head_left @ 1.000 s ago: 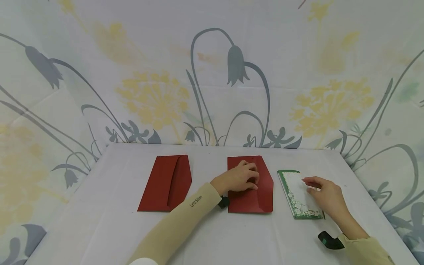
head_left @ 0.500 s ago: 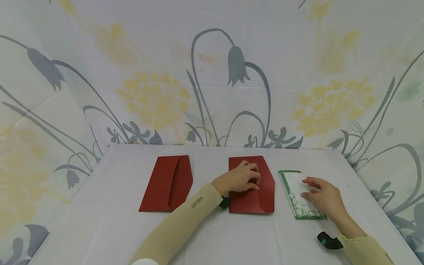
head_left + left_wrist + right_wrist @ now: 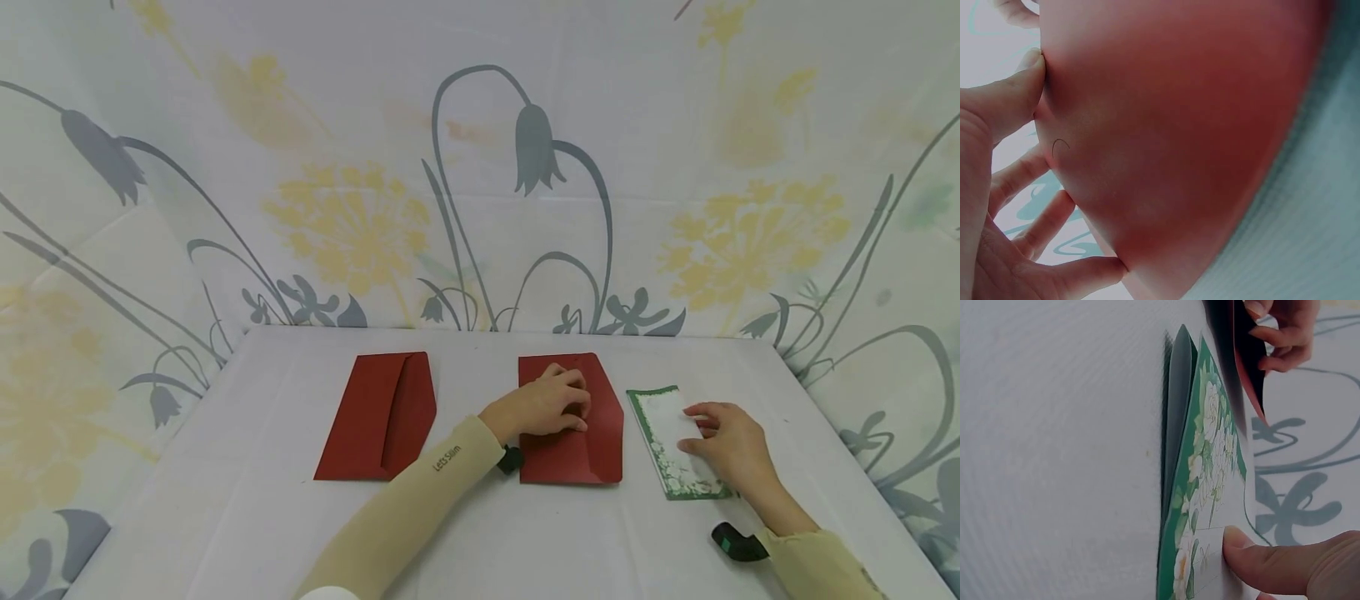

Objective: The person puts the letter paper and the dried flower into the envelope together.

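Head view: the flat rectangular white card with a green floral border (image 3: 669,429), lying between the middle and right edge of the white cloth-covered worktop (image 3: 532,546), has shifted slightly left over the last half second. My right hand (image 3: 735,450) has moved with it; my left hand (image 3: 542,406) has not. I judge from this that the card now follows my right hand's grip while my left steadies the envelope.

Right hand: partly closed, thumb on the card's face in the right wrist view, fingers mostly hidden at its right edge. Left hand: fingers curved, thumb and fingertips pinching the edge of a red paper envelope with its flap spread (image 3: 570,454), nearer the worktop's far edge than its near one.

Count: two red envelopes, the second (image 3: 360,417) toward the far left corner; one card face. A pale green-edged layer (image 3: 1180,387) gapes below it; fold or second card, cannot tell.
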Available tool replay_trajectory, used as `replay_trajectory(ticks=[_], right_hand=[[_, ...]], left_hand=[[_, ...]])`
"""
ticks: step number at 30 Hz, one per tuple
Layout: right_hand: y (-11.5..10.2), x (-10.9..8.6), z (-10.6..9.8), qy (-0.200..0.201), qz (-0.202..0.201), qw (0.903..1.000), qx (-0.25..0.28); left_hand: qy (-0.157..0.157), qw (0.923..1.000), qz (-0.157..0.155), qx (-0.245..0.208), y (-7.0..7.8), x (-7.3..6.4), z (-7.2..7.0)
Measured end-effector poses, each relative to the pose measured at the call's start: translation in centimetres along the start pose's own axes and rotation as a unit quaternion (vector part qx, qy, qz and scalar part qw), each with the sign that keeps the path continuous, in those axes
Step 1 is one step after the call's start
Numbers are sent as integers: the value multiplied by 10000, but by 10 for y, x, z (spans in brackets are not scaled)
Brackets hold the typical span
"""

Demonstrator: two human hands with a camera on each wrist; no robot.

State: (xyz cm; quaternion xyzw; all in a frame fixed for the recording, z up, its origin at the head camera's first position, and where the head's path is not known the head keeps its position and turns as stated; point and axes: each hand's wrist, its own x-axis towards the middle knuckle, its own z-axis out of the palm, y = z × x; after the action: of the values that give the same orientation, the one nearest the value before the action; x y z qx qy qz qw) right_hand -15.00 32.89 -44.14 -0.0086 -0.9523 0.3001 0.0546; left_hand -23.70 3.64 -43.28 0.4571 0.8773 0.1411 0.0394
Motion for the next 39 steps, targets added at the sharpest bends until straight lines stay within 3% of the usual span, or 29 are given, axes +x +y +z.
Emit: replay_trajectory(ticks=[17,27,39], right_hand=[[-3,1,-10,-126,15,9998,-151],[-6,0,-26,-454,-346,9980,-281],[-6,-4,-35,-758,-169,9968,165]], left_hand=[[-83,9999,-78,17,2,1,-5],[-135,9999,-49,47,3,1,-6],[-77,10000,-37,33,2,0,-4]])
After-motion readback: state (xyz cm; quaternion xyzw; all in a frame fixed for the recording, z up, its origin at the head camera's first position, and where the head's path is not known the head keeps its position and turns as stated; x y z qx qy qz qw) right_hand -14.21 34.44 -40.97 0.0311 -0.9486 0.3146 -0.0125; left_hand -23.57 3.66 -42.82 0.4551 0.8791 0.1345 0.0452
